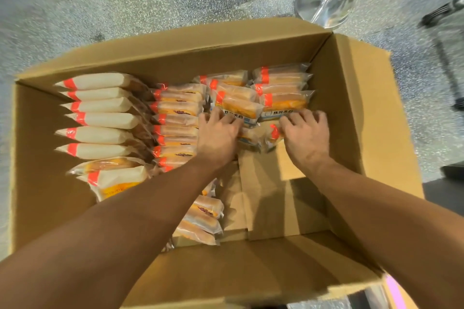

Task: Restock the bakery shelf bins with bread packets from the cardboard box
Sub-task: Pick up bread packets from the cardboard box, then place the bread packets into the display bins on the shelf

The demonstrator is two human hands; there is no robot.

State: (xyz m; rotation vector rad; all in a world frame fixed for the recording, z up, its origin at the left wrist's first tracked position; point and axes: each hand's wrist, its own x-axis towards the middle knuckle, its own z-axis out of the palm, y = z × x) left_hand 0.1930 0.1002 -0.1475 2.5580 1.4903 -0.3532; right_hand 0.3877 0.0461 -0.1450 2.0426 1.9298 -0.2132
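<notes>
Both hands are reaching into cardboard box: left hand and right hand fingers curling onto bread packets. Advice: squeezing lightly, lifting together.

The left hand and right hand are showing bare, forearms wearing no sleeves above the cardboard box.

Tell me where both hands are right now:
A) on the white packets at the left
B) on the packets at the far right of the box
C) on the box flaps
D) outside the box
B: the left hand and right hand both rest on bread packets at the far right of the cardboard box.
</notes>
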